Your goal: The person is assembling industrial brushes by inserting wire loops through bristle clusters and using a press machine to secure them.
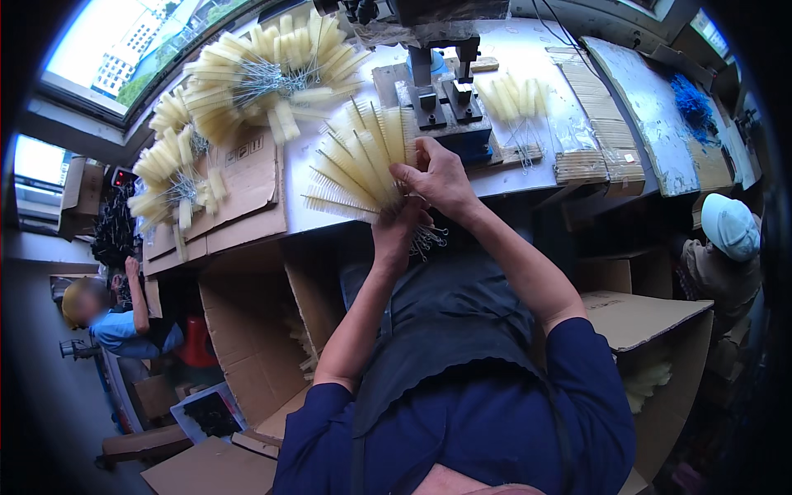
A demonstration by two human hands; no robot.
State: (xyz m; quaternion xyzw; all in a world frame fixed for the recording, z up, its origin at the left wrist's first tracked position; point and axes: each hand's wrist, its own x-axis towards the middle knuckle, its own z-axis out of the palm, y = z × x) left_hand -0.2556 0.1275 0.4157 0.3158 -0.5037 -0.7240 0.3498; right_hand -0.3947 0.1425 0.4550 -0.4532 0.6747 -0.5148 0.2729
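Note:
A fanned bunch of bottle brushes (355, 161), with cream bristles and looped wire handles, is in front of me at the table's near edge. My left hand (398, 233) is closed around their wires, and the loops stick out below it. At the right side of the fan, my right hand (441, 177) pinches a brush between thumb and fingers; its exact grip is partly hidden. Just beyond my hands stands a bench machine (441, 103) with dark metal blocks. Right of it lies a small group of similar brushes (513, 99).
Large piles of brushes (276, 70) cover the table's left, some on cardboard (247, 194). Flat cardboard strips (590, 124) and blue bristly pieces (693, 107) lie rightward. Open cartons (247, 318) stand below on both sides. One co-worker (124, 322) is at left, another (726, 247) at right.

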